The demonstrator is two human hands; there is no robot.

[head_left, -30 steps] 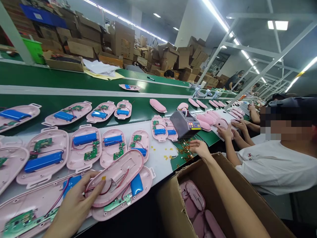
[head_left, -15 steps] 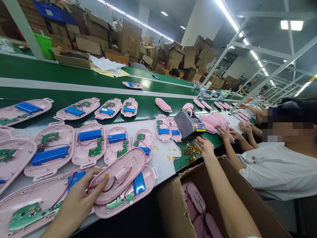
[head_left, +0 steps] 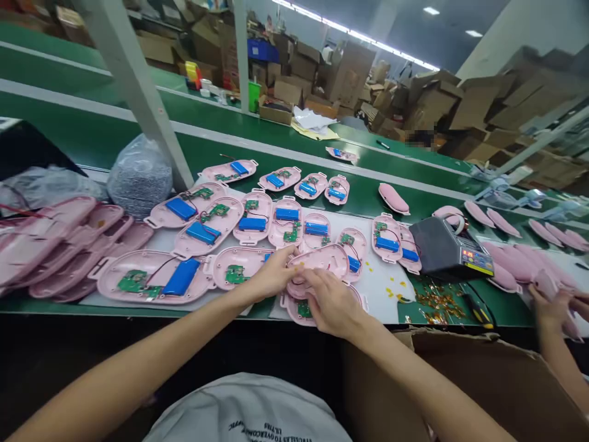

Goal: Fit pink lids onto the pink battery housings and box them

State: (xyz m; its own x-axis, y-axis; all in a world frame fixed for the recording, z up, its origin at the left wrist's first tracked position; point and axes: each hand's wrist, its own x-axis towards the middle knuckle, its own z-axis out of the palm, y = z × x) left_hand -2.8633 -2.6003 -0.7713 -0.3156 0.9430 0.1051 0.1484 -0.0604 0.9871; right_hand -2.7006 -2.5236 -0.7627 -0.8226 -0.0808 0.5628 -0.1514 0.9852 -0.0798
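My left hand (head_left: 278,273) grips the left end of a pink plastic shell half (head_left: 334,258), its hollow inner side facing up. Close beside it, my right hand (head_left: 334,302) is closed over the near edge of the same shell, fingertips against the inside. Whether anything small lies under those fingertips is hidden. Beneath the held shell is another pink shell (head_left: 361,294), with a green circuit board (head_left: 304,309) showing in it. To the left lies an open shell (head_left: 105,276) with a blue battery (head_left: 181,276) and a circuit board.
Several open shells (head_left: 285,238) with batteries line the white sheet. Stacked shells (head_left: 87,245) stand left, by a plastic bag (head_left: 140,175). A tape dispenser (head_left: 437,252), amber tape pieces (head_left: 437,304) and a screwdriver (head_left: 478,310) lie right. A cardboard box (head_left: 460,350) sits below; a co-worker's hand (head_left: 550,307) is far right.
My view has swung left. My right hand has come from beside the amber tape pieces to the shell held by my left hand, and its fingers now press on it.
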